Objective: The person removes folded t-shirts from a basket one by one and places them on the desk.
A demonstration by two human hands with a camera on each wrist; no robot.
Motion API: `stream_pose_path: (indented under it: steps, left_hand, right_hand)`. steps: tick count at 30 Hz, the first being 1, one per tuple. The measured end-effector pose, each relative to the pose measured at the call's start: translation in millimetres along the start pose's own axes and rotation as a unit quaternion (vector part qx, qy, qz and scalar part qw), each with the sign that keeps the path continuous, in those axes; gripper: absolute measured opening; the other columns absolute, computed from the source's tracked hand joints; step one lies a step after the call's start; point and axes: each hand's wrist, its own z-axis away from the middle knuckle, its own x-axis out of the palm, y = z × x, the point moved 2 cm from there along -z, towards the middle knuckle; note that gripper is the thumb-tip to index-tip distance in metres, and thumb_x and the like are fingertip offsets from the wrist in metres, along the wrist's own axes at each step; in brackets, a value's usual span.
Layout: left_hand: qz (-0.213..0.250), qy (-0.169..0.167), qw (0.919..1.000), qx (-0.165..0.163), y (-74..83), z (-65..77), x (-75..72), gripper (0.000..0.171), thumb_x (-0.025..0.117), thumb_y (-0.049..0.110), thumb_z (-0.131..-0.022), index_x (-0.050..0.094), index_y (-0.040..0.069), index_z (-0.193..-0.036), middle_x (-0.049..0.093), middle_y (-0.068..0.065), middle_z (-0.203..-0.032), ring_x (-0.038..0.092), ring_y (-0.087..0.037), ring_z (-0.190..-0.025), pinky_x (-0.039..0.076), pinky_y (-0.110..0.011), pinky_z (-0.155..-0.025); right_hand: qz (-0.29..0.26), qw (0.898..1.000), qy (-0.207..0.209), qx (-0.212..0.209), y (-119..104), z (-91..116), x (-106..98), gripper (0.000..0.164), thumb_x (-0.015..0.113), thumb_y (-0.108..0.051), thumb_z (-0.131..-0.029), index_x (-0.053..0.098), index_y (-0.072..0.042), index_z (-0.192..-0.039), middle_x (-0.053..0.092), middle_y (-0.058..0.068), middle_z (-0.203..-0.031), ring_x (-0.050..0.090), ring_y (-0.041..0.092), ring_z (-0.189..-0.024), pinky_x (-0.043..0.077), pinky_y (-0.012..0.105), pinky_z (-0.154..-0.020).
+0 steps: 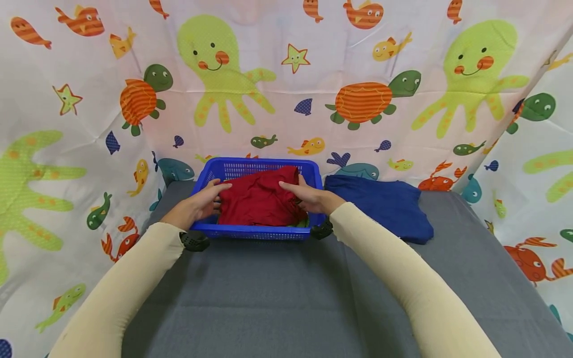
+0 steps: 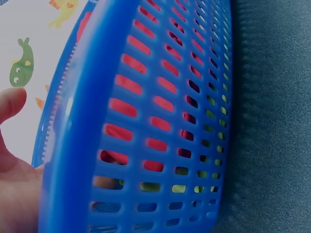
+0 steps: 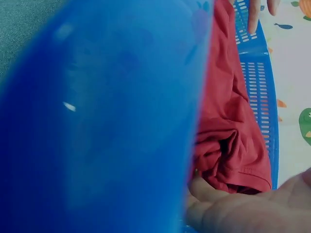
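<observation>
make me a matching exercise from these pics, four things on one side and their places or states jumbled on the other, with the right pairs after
Things
1. red cloth
2. blue basket
3. dark blue cloth
4. grey cover

Places and states
A. lying to the right of the blue basket
B. spread underneath the blue basket
C. lying inside the blue basket
D. pierced with rows of holes

Pairs: 1-C, 2-D, 3-A, 4-B

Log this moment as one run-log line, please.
red cloth: in blue basket; left hand: at its left side; right hand: at its right side; blue cloth: on gray table, right of basket
</observation>
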Motion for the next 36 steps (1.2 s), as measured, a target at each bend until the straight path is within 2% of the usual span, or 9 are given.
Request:
stream_pose_path:
  steps: [3,6,11,19,21,23,26,30,36]
  left_hand:
    - [0.015,0.0,0.9999,-0.001,-1.2,-0.7,0.2,0.085,0.047,0.037,-0.106,-0.018,0.026,-0.161,0.003,-0.022,-0.17,0.019,-0.042,-0.155,0.021,-0.056,-0.126]
    - [0.015,-0.008,0.9998,-0.006,-2.7,-0.7,1.9,0.085,0.046,0.036,-0.106,-0.018,0.024,-0.161,0.005,-0.02,-0.169,0.024,-0.038,-0.152,0.021,-0.055,-0.126]
    - [-0.011,-0.016,0.9998,-0.004,-4.5,1.9,3.0,0.085,0.045,0.037,-0.107,-0.019,0.024,-0.161,0.009,-0.02,-0.168,0.028,-0.035,-0.146,0.02,-0.055,-0.126]
    - [-0.034,0.009,0.9994,0.005,-4.3,1.2,2.8,0.085,0.049,0.038,-0.105,-0.013,0.026,-0.162,-0.001,-0.016,-0.171,0.013,-0.041,-0.156,0.015,-0.056,-0.128]
    - [-0.037,0.01,0.9992,0.008,-4.8,0.8,3.0,0.085,0.049,0.038,-0.105,-0.013,0.026,-0.162,-0.003,-0.015,-0.171,0.011,-0.04,-0.156,0.014,-0.056,-0.128]
    - [-0.041,0.008,0.9991,0.01,-4.9,1.0,3.4,0.085,0.048,0.038,-0.105,-0.014,0.026,-0.162,-0.005,-0.015,-0.171,0.01,-0.04,-0.157,0.013,-0.056,-0.128]
    - [-0.04,0.007,0.9991,0.013,-4.5,1.5,3.7,0.085,0.048,0.037,-0.105,-0.013,0.026,-0.162,-0.005,-0.014,-0.171,0.01,-0.04,-0.157,0.012,-0.057,-0.128]
    - [-0.034,0.006,0.9993,0.016,-3.8,1.4,3.5,0.085,0.049,0.038,-0.105,-0.013,0.027,-0.162,-0.004,-0.014,-0.171,0.01,-0.04,-0.157,0.011,-0.057,-0.128]
    - [-0.035,0.004,0.9993,0.016,-2.3,1.6,3.8,0.085,0.049,0.038,-0.105,-0.013,0.028,-0.162,-0.006,-0.012,-0.171,0.01,-0.041,-0.157,0.009,-0.056,-0.128]
  right_hand:
    - [-0.015,1.0,0.004,0.005,1,1,0,0.103,0.05,-0.057,-0.1,-0.034,-0.03,-0.154,-0.018,0.006,-0.17,0.02,0.047,-0.154,0.015,0.054,-0.128]
    - [-0.026,1.0,0.001,0.01,2,0,0,0.103,0.05,-0.056,-0.101,-0.035,-0.03,-0.154,-0.019,0.007,-0.17,0.025,0.047,-0.152,0.016,0.053,-0.128]
    - [-0.015,1.0,-0.018,0.003,3,-2,1,0.102,0.049,-0.057,-0.101,-0.034,-0.032,-0.154,-0.01,0.011,-0.171,0.027,0.047,-0.151,0.018,0.054,-0.127]
    - [-0.003,1.0,0.01,-0.029,2,-3,0,0.096,0.051,-0.053,-0.101,-0.022,-0.031,-0.159,0.004,0.015,-0.17,0.008,0.038,-0.158,0.014,0.058,-0.127]
    - [-0.023,0.999,0.017,-0.043,1,-2,-1,0.095,0.052,-0.05,-0.102,-0.02,-0.029,-0.16,0.023,0.016,-0.16,0.012,0.034,-0.158,0.012,0.056,-0.128]
    - [-0.052,0.997,0.021,-0.055,0,-2,-3,0.094,0.052,-0.047,-0.103,-0.019,-0.027,-0.161,0.038,0.016,-0.138,0.021,0.033,-0.155,0.013,0.054,-0.128]
    - [-0.079,0.994,0.03,-0.072,-3,-1,-7,0.091,0.052,-0.045,-0.104,-0.016,-0.027,-0.162,0.039,0.017,-0.138,0.027,0.037,-0.152,0.018,0.052,-0.128]
    - [-0.09,0.992,0.048,-0.08,-6,1,-10,0.089,0.052,-0.046,-0.103,-0.013,-0.026,-0.162,0.006,0.012,-0.171,0.027,0.044,-0.152,0.027,0.052,-0.124]
    - [-0.091,0.995,0.021,-0.045,-7,3,-8,0.097,0.052,-0.047,-0.103,-0.026,-0.03,-0.158,-0.003,0.01,-0.172,0.04,0.039,-0.146,0.036,0.043,-0.115]
